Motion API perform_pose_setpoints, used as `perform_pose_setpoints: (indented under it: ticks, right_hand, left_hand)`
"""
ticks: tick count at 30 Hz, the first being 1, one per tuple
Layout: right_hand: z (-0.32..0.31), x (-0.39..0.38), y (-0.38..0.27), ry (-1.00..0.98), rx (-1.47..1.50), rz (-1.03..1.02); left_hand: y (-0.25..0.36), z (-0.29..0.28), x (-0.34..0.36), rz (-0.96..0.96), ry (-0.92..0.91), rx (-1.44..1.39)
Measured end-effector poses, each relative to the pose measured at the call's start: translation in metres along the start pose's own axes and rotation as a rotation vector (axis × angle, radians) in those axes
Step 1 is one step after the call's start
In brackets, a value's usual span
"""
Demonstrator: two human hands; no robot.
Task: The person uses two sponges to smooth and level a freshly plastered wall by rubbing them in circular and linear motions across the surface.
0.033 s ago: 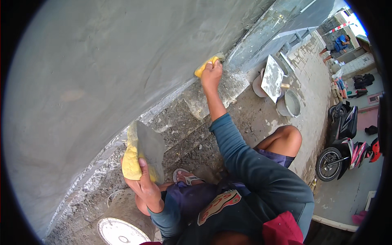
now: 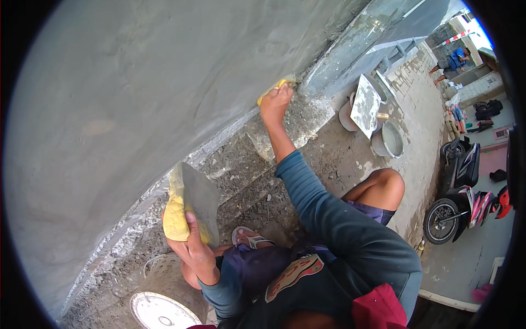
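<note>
My right hand (image 2: 275, 104) is closed round a small yellow sponge (image 2: 272, 91) and holds it against the bottom of the grey plastered wall (image 2: 148, 82), beside the corner of a raised ledge. Its far end looks grey and wet. Lower left, my left hand (image 2: 193, 244) grips a larger yellow sponge (image 2: 176, 211) between thumb and fingers. One broad face of this sponge is coated grey, and it stands a little away from the wall. Most of the left fingers are hidden behind it.
An upturned bucket (image 2: 164, 310) stands beside my left leg. To the right sit a grey tub (image 2: 392, 138) and a flat mortar-smeared board (image 2: 365, 107) with buckets. A concrete block (image 2: 287, 129) juts out under my right hand. Motorbikes (image 2: 455, 214) and a distant person (image 2: 457, 58) are farther right.
My right hand has slid slightly left along the wall's foot with the small sponge, and its wrist has turned. My left hand has hardly moved.
</note>
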State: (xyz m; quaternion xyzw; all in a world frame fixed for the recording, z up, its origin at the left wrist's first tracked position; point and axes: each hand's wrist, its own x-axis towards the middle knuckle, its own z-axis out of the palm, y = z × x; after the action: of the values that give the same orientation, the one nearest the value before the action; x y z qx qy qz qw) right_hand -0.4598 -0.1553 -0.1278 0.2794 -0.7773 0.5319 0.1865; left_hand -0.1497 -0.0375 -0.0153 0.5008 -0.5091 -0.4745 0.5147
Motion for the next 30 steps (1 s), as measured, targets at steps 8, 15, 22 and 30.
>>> perform_pose_setpoints:
  ticks: [8, 15, 22, 30]
  right_hand:
    - [-0.035, -0.008, 0.011, -0.226, 0.446, 0.213]
    - [0.020, 0.080, 0.048, 0.107, 0.088, -0.153]
    - [0.015, 0.026, 0.040, -0.263, 0.439, 0.740]
    - [-0.056, 0.129, -0.084, -0.041, 0.919, 0.194]
  left_hand:
    - [0.006, -0.002, -0.005, 0.006, 0.000, -0.006]
    - [0.005, -0.025, -0.023, -0.057, 0.204, 0.022]
    - [0.004, -0.017, -0.015, 0.036, 0.048, 0.036]
    - [0.000, -0.015, -0.009, 0.006, 0.043, 0.082]
